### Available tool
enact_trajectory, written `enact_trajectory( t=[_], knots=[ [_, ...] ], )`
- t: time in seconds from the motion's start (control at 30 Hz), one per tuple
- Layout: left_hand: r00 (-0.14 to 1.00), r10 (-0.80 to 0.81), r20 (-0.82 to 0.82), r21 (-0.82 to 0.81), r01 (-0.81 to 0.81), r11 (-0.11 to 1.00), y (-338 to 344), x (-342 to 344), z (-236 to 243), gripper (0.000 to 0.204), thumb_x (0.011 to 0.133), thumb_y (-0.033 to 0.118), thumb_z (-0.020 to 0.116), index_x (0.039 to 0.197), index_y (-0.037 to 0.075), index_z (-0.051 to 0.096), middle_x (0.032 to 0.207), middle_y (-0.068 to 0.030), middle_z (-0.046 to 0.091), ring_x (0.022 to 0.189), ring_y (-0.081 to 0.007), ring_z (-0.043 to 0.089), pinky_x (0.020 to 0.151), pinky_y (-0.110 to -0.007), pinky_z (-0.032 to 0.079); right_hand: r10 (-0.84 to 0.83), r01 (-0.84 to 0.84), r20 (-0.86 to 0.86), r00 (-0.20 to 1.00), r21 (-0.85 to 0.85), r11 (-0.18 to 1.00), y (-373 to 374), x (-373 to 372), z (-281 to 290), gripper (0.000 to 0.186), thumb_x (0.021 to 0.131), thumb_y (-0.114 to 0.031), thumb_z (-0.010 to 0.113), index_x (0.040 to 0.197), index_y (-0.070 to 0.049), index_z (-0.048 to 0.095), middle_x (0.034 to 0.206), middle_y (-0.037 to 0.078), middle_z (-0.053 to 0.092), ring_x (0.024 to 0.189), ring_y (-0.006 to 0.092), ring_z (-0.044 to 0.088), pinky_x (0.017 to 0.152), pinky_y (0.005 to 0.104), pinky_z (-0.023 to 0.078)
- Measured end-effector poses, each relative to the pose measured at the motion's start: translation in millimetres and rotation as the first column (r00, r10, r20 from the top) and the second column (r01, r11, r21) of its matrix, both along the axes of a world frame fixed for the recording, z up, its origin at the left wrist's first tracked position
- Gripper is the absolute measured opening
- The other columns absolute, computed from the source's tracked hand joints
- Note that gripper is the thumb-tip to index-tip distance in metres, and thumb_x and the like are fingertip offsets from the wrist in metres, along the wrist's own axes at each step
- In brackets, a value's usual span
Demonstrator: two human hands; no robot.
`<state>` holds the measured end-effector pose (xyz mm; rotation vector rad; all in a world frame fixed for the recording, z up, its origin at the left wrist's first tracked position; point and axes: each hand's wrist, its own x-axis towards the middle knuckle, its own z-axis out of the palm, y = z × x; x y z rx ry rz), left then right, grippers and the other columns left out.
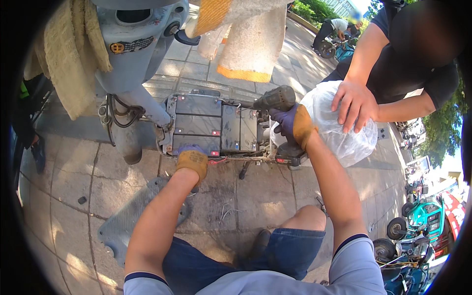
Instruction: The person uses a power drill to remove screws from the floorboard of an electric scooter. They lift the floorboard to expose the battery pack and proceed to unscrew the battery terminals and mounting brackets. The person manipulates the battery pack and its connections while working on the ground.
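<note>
My right hand (296, 123), in a purple and tan glove, is closed round the grip of a dark cordless drill (279, 98). The drill points left over the right end of an open scooter floor bay. Dark block batteries (198, 124) with red-capped terminals fill that bay. At the bay's near edge is my left hand (192, 161), in a matching glove. Its fingers curl at the corner of the nearest battery; what they grip is hidden. White plastic wrap (339, 123) covers a bulky part right of the drill, with another person's hand (355, 104) resting on it.
The grey scooter front (140, 54) rises at the left, with a beige cloth (71, 54) draped over it. A grey floor panel (128, 216) lies on the paving by my left forearm. Parked vehicles (425, 221) stand at the right.
</note>
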<state>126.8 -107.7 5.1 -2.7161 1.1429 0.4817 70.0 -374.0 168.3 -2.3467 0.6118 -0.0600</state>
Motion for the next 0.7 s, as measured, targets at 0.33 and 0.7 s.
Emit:
enact_trajectory(
  t=[0.33, 0.7],
  knots=[
    [0.995, 0.1, 0.016, -0.165, -0.096, 0.982, -3.7, 9.3, -23.2, 0.026, 0.079, 0.021, 0.083, 0.104, 0.017, 0.085, 0.109, -0.0098, 0.08, 0.105, -0.0278, 0.077, 0.088, -0.039, 0.059, 0.221, -0.224, -0.044, 0.974, -0.274, 0.935, -40.4, 39.3, 1.8, 0.037, 0.092, -0.034, 0.075, 0.111, -0.002, 0.077, 0.091, 0.017, 0.078, 0.079, 0.0286, 0.074, 0.073, 0.0394, 0.055],
    [0.999, 0.038, -0.009, -0.044, -0.038, 0.998, -2.1, 6.4, 2.0, 0.027, 0.077, 0.013, 0.083, 0.103, 0.013, 0.084, 0.11, -0.0129, 0.079, 0.106, -0.0305, 0.076, 0.088, -0.04, 0.06, 0.241, -0.255, -0.087, 0.967, -0.418, 0.872, -1.1, 30.5, 21.8, 0.042, 0.092, -0.038, 0.074, 0.115, -0.003, 0.077, 0.095, 0.022, 0.078, 0.092, 0.0375, 0.075, 0.084, 0.0423, 0.057]
  ],
)
